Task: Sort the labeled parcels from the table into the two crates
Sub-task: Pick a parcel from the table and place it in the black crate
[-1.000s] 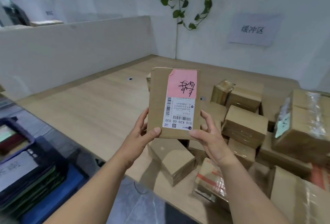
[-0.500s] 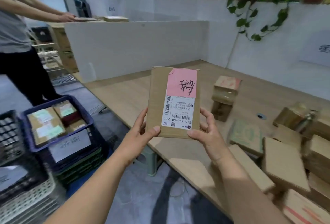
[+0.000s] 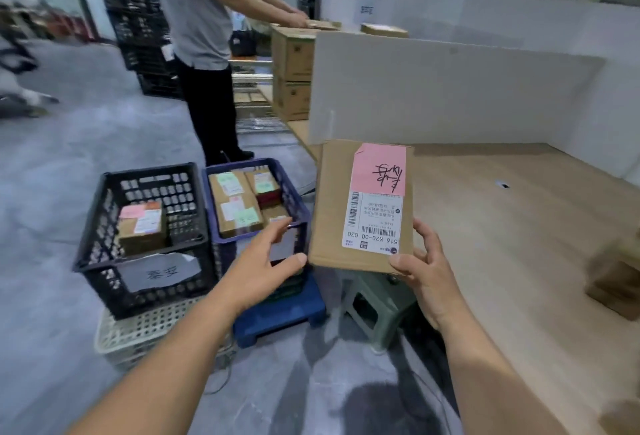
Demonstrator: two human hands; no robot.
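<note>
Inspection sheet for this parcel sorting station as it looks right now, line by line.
Surface: wooden table; one cardboard box at its right edge.
Job's things: held parcel with a pink sticker, up between the table and the crates; black crate holds one pink-labelled parcel; blue crate holds stacked parcels, mostly green-labelled.
Clutter: green stool by the table's edge; white basket beneath the black crate.
Hands: right hand grips the held parcel's lower corner; left hand open beside it, fingers spread.
Cables: thin cord on the floor, apparently.
Surroundings: another person at the next table; black crate stack; white divider.
</note>
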